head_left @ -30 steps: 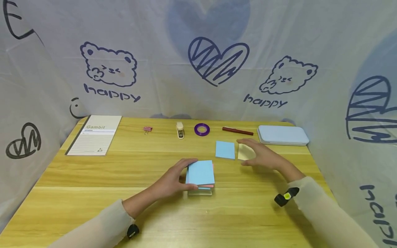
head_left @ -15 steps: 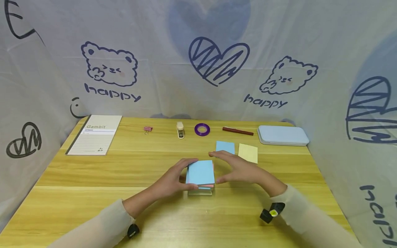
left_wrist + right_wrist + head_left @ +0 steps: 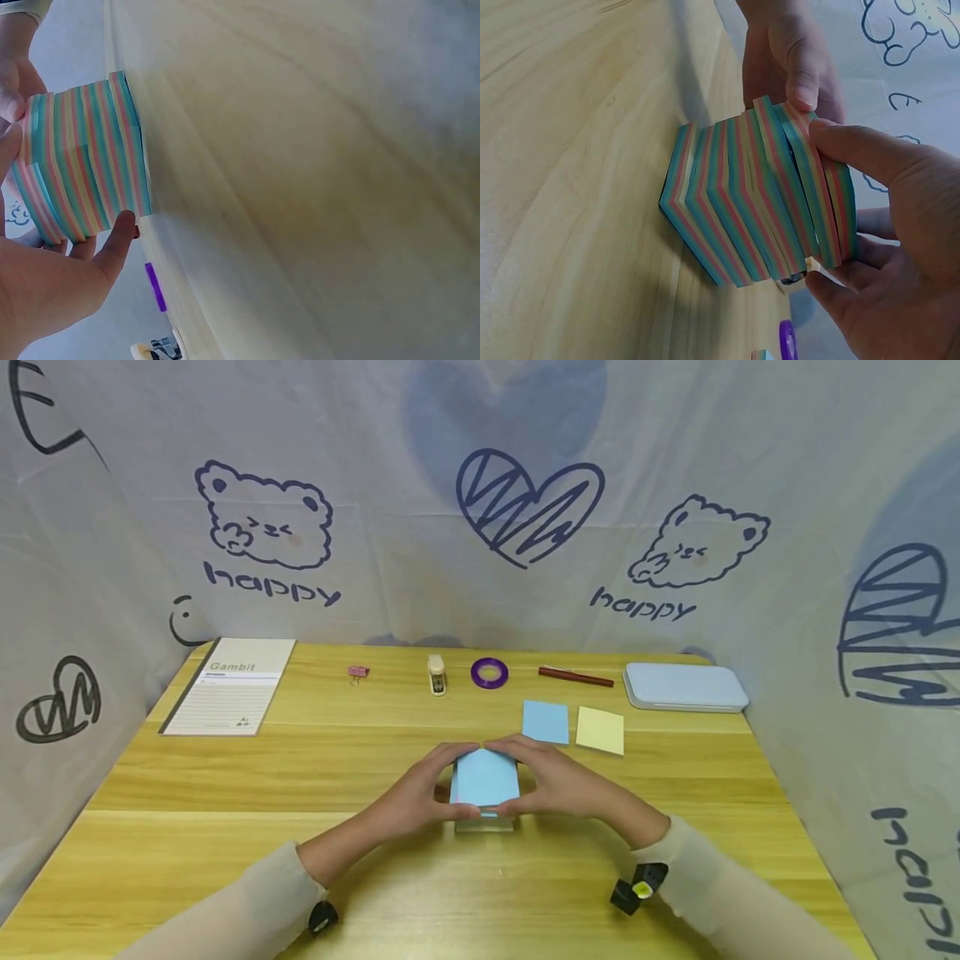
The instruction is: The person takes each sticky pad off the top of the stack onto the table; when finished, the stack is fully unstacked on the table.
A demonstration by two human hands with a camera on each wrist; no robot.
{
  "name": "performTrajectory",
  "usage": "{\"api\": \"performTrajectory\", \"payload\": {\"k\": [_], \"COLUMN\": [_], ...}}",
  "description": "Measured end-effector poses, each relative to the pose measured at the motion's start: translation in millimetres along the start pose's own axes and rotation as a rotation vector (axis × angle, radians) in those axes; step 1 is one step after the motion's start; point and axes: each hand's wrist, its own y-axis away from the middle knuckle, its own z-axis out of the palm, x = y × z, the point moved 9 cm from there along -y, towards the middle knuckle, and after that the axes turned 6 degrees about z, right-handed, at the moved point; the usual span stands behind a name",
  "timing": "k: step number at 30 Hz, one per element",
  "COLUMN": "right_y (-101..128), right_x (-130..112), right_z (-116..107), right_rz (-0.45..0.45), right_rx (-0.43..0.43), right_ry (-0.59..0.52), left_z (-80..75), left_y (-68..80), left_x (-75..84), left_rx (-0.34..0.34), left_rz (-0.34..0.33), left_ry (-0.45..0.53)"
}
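Observation:
A tall stack of sticky notes [image 3: 486,778] stands on the table in front of me, its top sheet blue. Blue, pink and yellow layers show along its uneven sides in the left wrist view, where the same sticky-note stack [image 3: 82,161] rises from the table. My left hand [image 3: 408,792] holds it from the left, thumb on the near side and fingers round the far side. From the right, my right hand [image 3: 566,783] grips the upper layers the same way. Both thumbs nearly meet at the front. The right wrist view shows the upper pads [image 3: 821,187] shifted slightly from those below.
Behind the stack lie a blue sticky-note pad [image 3: 545,722] and a yellow one [image 3: 600,731]. Along the back are a notebook [image 3: 228,689], a pink binder clip [image 3: 357,672], a small stapler [image 3: 437,676], purple tape [image 3: 489,673], a dark red pen [image 3: 575,677] and a light blue case [image 3: 684,687].
My right hand has come from beside the yellow pad, left and toward me, onto the right side of the stack. My left hand has kept its hold.

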Motion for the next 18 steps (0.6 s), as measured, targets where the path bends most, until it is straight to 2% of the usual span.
{"api": "performTrajectory", "payload": {"k": [8, 14, 18], "right_y": [0, 4, 11], "right_x": [1, -1, 6], "right_z": [-1, -6, -16], "right_rz": [-0.004, 0.003, 0.036], "right_rx": [0.006, 0.015, 0.032], "right_ry": [0.008, 0.029, 0.061], "left_z": [-2.5, -2.4, -2.7], "left_y": [-0.9, -1.8, -2.3], "left_x": [1.2, -0.7, -1.8], "left_rx": [0.008, -0.002, 0.000], "left_rz": [-0.017, -0.042, -0.049], "left_ry": [-0.053, -0.016, -0.026]}}
